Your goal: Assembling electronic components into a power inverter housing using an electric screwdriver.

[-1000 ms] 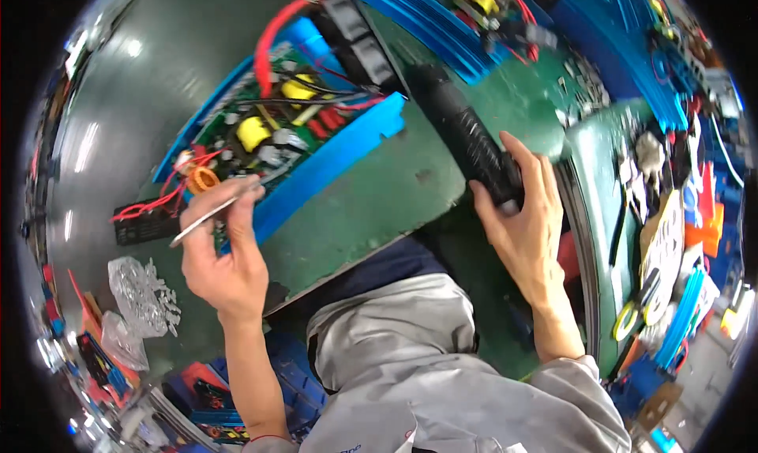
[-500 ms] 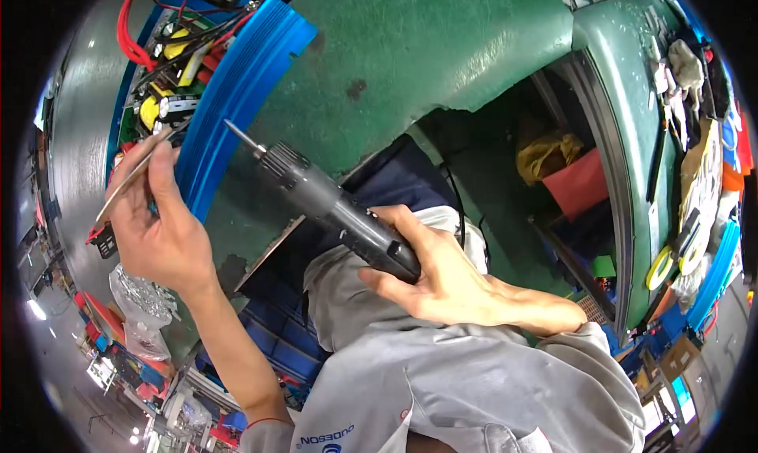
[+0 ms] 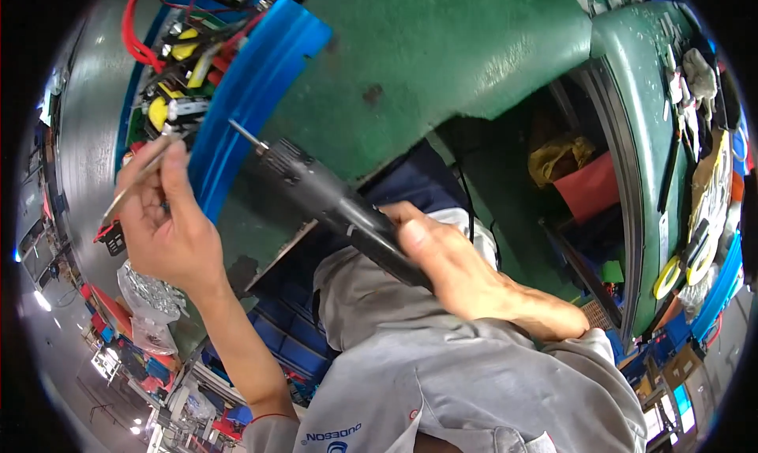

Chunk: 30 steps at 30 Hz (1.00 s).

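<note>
My left hand (image 3: 174,236) pinches a pair of metal tweezers (image 3: 126,191), their tips by the electronics (image 3: 180,109) inside a blue metal housing (image 3: 264,70). Yellow-wrapped parts, black cables and thick red wires crowd that housing. My right hand (image 3: 462,267) is wrapped round a black electric screwdriver (image 3: 339,204). Its thin bit points up and left, over the near wall of the housing; whether it touches the wall cannot be told. Part of the tool's back end is covered by my right hand.
The green work surface (image 3: 410,50) has a ragged-edged opening, with a yellow bag (image 3: 557,159) and a red sheet (image 3: 588,192) lower down inside. Tape rolls (image 3: 667,278), gloves and another blue housing (image 3: 714,287) lie at the right. A clear plastic bag (image 3: 150,307) sits beyond my left forearm.
The view has shifted slightly. My right hand's grip on the screwdriver has changed, with the thumb now lying over the tool's body. The left hand keeps its pinch on the tweezers.
</note>
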Each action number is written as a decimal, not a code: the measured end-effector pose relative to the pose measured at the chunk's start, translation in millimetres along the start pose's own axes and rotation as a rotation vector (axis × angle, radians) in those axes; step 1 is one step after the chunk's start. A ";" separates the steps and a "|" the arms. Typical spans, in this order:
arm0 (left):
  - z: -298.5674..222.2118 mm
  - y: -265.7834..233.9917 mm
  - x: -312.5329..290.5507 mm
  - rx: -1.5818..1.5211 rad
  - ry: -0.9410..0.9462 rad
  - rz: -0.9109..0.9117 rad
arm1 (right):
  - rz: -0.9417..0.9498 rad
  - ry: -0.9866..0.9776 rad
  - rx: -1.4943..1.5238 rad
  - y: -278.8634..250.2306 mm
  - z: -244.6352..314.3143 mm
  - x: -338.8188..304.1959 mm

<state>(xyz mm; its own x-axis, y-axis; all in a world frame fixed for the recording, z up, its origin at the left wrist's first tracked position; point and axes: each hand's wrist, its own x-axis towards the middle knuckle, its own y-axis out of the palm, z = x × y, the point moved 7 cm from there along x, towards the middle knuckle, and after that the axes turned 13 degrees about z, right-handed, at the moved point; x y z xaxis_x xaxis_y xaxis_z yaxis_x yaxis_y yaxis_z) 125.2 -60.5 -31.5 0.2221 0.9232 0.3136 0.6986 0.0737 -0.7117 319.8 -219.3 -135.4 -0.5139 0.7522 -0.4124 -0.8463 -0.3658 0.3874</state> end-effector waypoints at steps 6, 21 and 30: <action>-1.6 -5.4 -22.3 0.004 0.161 0.085 | 0.111 0.171 0.305 11.2 -27.9 -17.1; -11.2 -10.3 -30.3 -0.034 0.076 0.139 | 0.268 0.293 0.545 26.9 -20.6 -32.0; -5.9 -12.6 -27.7 -0.136 0.128 0.121 | 0.229 0.315 0.591 28.2 -27.6 -35.6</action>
<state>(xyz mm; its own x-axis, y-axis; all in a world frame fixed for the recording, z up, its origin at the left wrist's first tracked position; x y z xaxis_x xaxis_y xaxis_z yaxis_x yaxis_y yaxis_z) 114.3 -89.2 -27.6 0.3882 0.8662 0.3147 0.7450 -0.0940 -0.6604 310.4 -271.5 -132.6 -0.7614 0.4652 -0.4515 -0.5400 -0.0697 0.8387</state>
